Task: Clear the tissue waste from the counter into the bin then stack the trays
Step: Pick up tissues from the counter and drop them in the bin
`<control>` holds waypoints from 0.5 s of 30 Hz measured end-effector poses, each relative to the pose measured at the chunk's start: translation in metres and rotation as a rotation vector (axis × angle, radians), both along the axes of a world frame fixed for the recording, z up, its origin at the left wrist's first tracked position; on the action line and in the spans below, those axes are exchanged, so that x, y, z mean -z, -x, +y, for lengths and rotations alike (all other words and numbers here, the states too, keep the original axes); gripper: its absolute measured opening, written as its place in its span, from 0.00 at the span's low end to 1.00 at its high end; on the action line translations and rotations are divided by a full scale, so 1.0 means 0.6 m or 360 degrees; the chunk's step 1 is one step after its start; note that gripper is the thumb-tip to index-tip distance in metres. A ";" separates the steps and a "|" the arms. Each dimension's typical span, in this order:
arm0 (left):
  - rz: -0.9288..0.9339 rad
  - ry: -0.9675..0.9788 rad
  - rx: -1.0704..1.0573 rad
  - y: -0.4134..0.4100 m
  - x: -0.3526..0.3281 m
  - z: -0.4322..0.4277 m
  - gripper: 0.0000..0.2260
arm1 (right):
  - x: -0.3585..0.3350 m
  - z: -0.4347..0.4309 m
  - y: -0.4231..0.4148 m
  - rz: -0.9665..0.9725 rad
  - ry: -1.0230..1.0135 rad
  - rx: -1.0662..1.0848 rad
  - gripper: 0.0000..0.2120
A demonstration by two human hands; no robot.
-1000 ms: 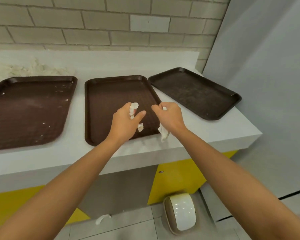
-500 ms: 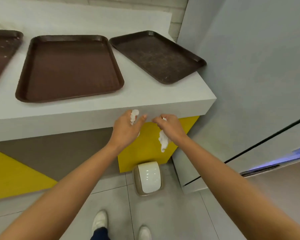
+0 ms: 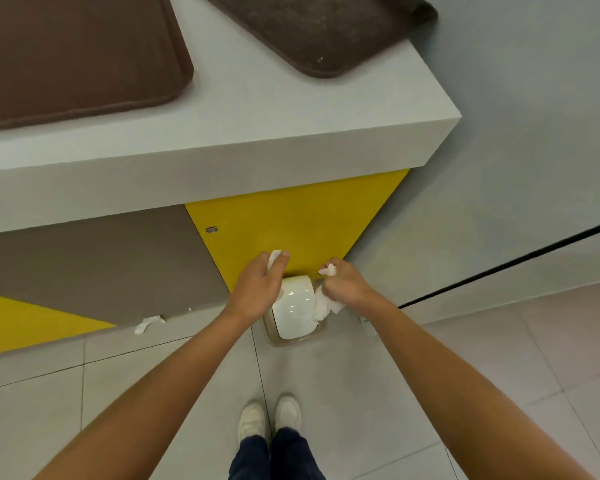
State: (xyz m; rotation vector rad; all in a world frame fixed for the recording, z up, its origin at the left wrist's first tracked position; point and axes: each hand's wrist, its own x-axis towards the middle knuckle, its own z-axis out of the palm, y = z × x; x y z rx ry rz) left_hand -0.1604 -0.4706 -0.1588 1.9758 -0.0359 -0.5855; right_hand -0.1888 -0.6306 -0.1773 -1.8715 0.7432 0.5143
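Head view catches both hands over the one white-lidded bin (image 3: pixel 294 311) on the floor, left hand (image 3: pixel 257 291) clenched on tissue (image 3: pixel 274 260), right hand (image 3: pixel 343 289) clenched on a second wad (image 3: pixel 326 304), two brown trays (image 3: pixel 77 57) on the counter (image 3: pixel 257 126) above, one scrap (image 3: pixel 148 323) on the tiles.

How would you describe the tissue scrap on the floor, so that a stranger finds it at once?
Start at the counter and look down to the foot of its brown panel. There a small white tissue scrap lies on the floor tiles, left of the bin. Unlike the other tissue, no hand holds it.
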 end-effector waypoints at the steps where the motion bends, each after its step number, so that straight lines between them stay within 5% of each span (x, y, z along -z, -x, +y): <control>1: 0.0075 0.0026 -0.0016 -0.003 0.025 -0.001 0.13 | 0.028 -0.004 0.003 0.0009 0.0009 0.0041 0.12; 6: 0.0310 0.0126 -0.0086 -0.013 0.154 -0.008 0.13 | 0.166 -0.010 0.016 0.0092 -0.0080 0.0294 0.18; 15: 0.0071 -0.0003 0.0198 -0.012 0.394 -0.022 0.17 | 0.402 0.010 0.039 0.0035 -0.0148 0.0388 0.15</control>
